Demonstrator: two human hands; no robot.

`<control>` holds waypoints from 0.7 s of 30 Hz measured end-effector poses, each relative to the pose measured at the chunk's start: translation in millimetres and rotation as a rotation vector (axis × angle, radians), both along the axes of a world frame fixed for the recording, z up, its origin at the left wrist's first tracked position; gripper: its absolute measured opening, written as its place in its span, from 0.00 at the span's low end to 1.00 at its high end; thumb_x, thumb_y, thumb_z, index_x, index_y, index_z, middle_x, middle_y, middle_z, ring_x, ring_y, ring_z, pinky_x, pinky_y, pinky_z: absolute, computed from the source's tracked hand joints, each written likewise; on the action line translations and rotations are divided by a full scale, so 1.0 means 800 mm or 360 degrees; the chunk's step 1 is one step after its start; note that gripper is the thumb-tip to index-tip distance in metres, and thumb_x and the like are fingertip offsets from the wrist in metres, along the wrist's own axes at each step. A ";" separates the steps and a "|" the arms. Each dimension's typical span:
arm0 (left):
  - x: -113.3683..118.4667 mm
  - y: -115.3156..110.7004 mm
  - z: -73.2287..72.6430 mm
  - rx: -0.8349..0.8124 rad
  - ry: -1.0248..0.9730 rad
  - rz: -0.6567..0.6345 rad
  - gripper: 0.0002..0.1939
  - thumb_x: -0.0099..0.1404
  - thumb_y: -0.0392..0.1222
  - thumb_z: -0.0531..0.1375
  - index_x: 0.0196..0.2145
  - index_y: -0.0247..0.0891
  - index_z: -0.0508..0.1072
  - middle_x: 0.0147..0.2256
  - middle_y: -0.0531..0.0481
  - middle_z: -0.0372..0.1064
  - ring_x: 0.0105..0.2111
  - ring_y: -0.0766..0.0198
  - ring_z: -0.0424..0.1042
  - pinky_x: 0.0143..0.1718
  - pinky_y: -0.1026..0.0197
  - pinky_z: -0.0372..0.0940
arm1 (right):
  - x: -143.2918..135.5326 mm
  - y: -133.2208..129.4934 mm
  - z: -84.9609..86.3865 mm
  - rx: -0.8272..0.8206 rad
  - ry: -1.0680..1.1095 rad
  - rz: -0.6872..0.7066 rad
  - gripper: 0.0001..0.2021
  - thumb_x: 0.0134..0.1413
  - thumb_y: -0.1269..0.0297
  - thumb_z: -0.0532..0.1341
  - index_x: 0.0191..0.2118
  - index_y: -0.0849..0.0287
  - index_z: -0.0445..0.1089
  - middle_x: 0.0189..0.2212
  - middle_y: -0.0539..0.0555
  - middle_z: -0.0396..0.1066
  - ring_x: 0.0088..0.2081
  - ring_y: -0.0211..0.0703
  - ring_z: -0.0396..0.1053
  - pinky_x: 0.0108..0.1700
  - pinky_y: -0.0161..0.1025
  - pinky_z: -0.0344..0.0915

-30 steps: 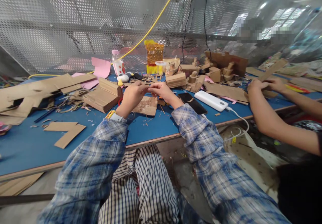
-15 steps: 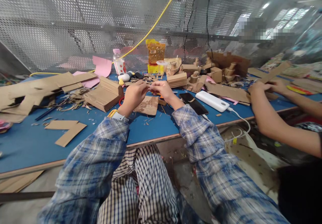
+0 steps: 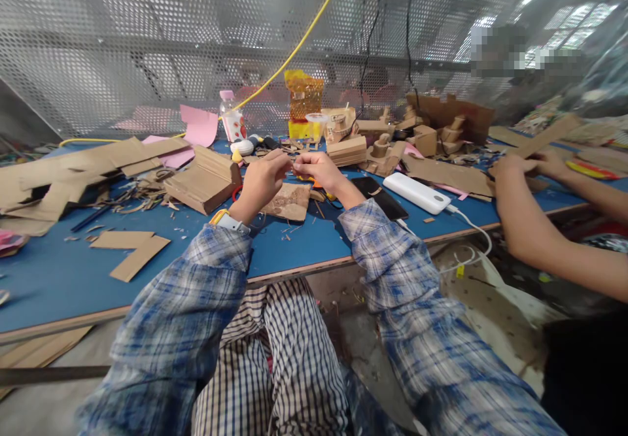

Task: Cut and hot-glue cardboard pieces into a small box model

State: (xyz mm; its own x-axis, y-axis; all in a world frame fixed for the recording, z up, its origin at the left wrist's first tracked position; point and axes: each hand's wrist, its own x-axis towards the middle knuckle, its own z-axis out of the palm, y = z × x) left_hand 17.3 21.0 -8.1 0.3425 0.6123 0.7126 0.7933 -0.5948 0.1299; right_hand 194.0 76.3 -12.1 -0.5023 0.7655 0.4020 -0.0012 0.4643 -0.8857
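My left hand [image 3: 263,180] and my right hand [image 3: 321,171] meet almost fingertip to fingertip above the blue table [image 3: 294,246]. Both have their fingers pinched together; whatever is between them is too small to make out. Below them lies a worn piece of cardboard [image 3: 289,202] with glossy patches. Red scissor handles [image 3: 237,193] peek out beside my left wrist, mostly hidden. A folded cardboard box piece [image 3: 201,184] rests to the left of my left hand. Close to my right wrist are a black phone [image 3: 380,197] and a white power bank [image 3: 416,192].
Cardboard strips [image 3: 140,253] and scraps cover the left side. A pink-capped bottle [image 3: 232,119], a yellow bag [image 3: 304,106] and cardboard models [image 3: 432,138] stand along the mesh wall [image 3: 171,50]. At right, a co-worker's arms [image 3: 534,220] reach over the table; a white cable [image 3: 483,230] hangs off its edge.
My hands have drawn slightly apart at the fingertips, and the fingers of my left hand have risen a little. The view has shifted slightly.
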 end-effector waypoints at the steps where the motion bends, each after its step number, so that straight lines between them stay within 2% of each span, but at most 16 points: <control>1: 0.000 0.001 0.000 0.0003 -0.0033 -0.0001 0.11 0.63 0.28 0.53 0.34 0.38 0.73 0.35 0.46 0.72 0.35 0.59 0.71 0.34 0.60 0.59 | 0.000 -0.001 0.000 -0.0016 0.0019 -0.0006 0.14 0.54 0.61 0.68 0.24 0.60 0.67 0.19 0.46 0.62 0.24 0.33 0.55 0.28 0.33 0.51; 6: 0.004 -0.002 -0.006 0.0113 -0.0194 0.0060 0.11 0.73 0.38 0.53 0.40 0.36 0.76 0.38 0.44 0.74 0.36 0.60 0.72 0.36 0.61 0.63 | -0.009 -0.014 0.003 -0.0011 0.0193 -0.0032 0.19 0.56 0.48 0.66 0.25 0.58 0.67 0.21 0.47 0.63 0.25 0.34 0.58 0.30 0.34 0.56; 9: 0.003 -0.006 -0.008 0.0220 -0.0118 0.0139 0.15 0.76 0.41 0.51 0.45 0.37 0.77 0.40 0.43 0.75 0.38 0.60 0.73 0.35 0.61 0.63 | -0.016 -0.026 0.006 0.0055 0.0249 -0.0093 0.22 0.55 0.43 0.64 0.25 0.57 0.65 0.22 0.47 0.61 0.26 0.35 0.59 0.31 0.35 0.58; 12: 0.002 -0.009 -0.008 0.0285 -0.0011 0.0188 0.16 0.77 0.43 0.49 0.48 0.39 0.76 0.40 0.44 0.74 0.36 0.62 0.72 0.33 0.62 0.62 | -0.020 -0.033 0.008 0.0041 0.0270 -0.0153 0.22 0.54 0.42 0.64 0.25 0.56 0.63 0.21 0.45 0.59 0.25 0.35 0.57 0.30 0.35 0.57; 17: 0.009 -0.008 -0.009 0.0272 -0.0090 0.0195 0.15 0.77 0.44 0.50 0.45 0.38 0.74 0.41 0.43 0.73 0.37 0.60 0.72 0.33 0.62 0.62 | -0.022 -0.034 0.008 -0.0069 0.0271 -0.0081 0.23 0.51 0.41 0.66 0.26 0.55 0.61 0.20 0.44 0.55 0.24 0.33 0.55 0.28 0.34 0.55; 21: 0.014 -0.006 -0.010 0.0204 -0.0278 0.0105 0.09 0.75 0.39 0.52 0.41 0.37 0.72 0.39 0.43 0.72 0.38 0.59 0.71 0.36 0.60 0.64 | -0.026 -0.033 0.002 -0.0157 0.0292 -0.0082 0.24 0.50 0.40 0.67 0.27 0.55 0.61 0.21 0.44 0.56 0.24 0.33 0.55 0.27 0.34 0.55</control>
